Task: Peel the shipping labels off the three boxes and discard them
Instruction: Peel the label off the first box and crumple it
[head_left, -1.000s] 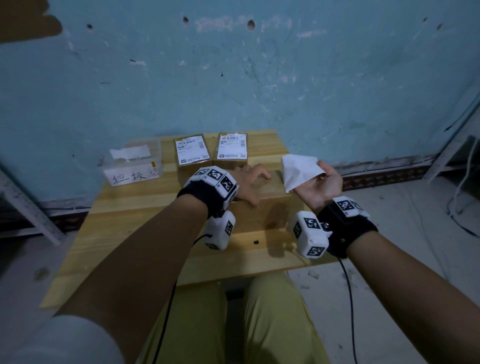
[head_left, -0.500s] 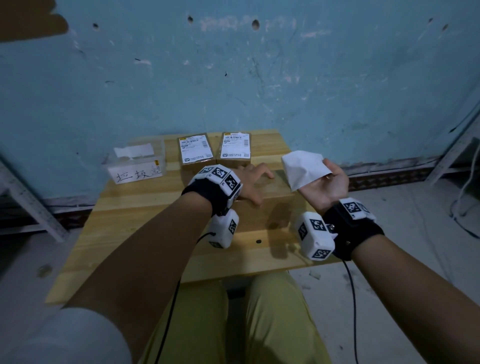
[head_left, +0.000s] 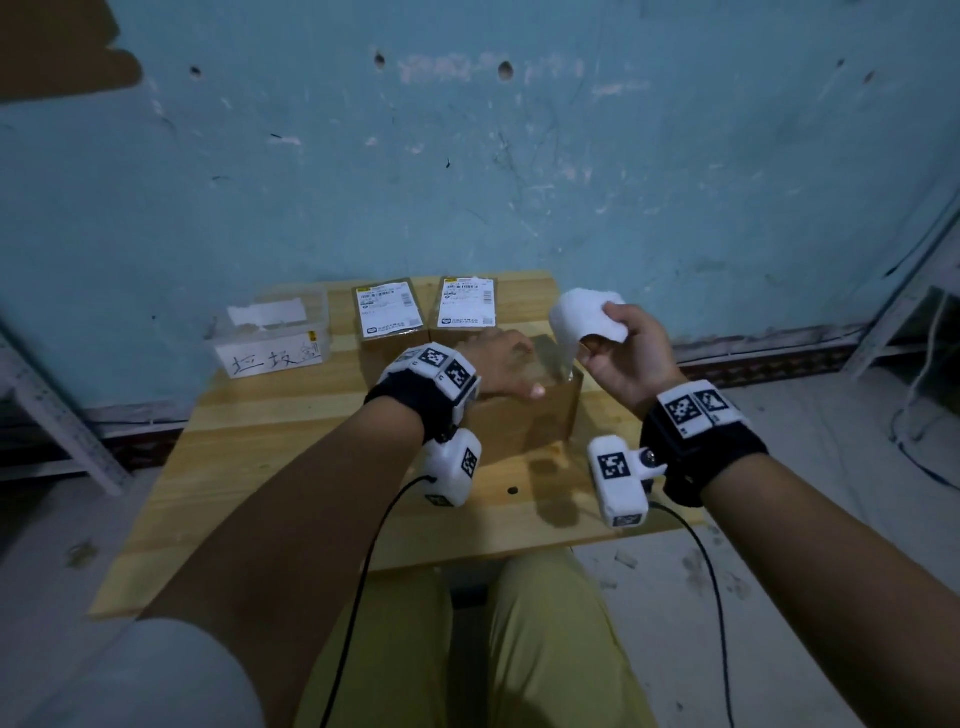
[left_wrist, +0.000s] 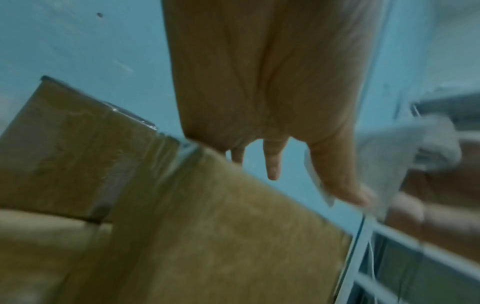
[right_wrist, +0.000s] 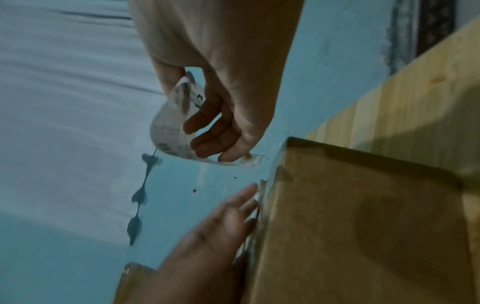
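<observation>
The right hand pinches the curled white shipping label, nearly free of the near brown cardboard box; the flat, relaxed left hand steadies it; next, likely the far-left clear plastic bin.

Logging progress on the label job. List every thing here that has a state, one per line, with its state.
Near box: top bare, held down by the left hand.
Peeled label: curled, gripped in the right hand, a clear strip still trailing to the box corner.
Left far box: label still on.
Right far box: label still on.
Clear bin: open, white paper inside.
</observation>
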